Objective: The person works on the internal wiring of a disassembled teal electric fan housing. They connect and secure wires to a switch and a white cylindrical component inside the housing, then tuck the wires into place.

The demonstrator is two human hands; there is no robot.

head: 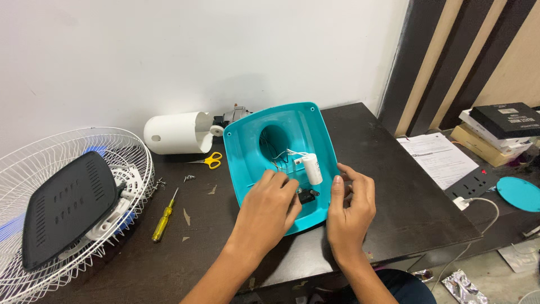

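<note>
**Both hands on a teal fan base near the counter's front edge**

The teal plastic base shell point(281, 152) lies hollow side up on the dark counter point(394, 197), its near rim close to the counter's front edge. The left hand point(269, 204) rests over the shell's near left part, fingers point(284, 188) curled down inside it; what they pinch, if anything, cannot be told. The right hand point(351, 205) presses against the shell's near right rim, fingers bent loosely around the edge, holding the shell. Between the hands, inside the shell, sits a small black part point(306, 195). Just beyond it a white cylindrical capacitor point(311, 168) hangs on thin wires point(280, 159) that run out of the round opening.

Open counter lies to the right of the shell, up to the right edge. To the left, bare surface holds a yellow-handled screwdriver point(164, 217), loose screws point(189, 178) and yellow-handled scissors point(210, 160). At the far left a white wire fan guard point(84, 146) overhangs the counter's left edge, carrying a black slotted cover point(67, 205). A white motor housing point(175, 133) lies against the white wall point(197, 50), just left of the shell's far corner.

Right of the counter, a lower surface holds a printed sheet point(439, 157), a power strip point(478, 183), a teal round lid point(520, 193) and stacked boxes point(500, 126).
</note>
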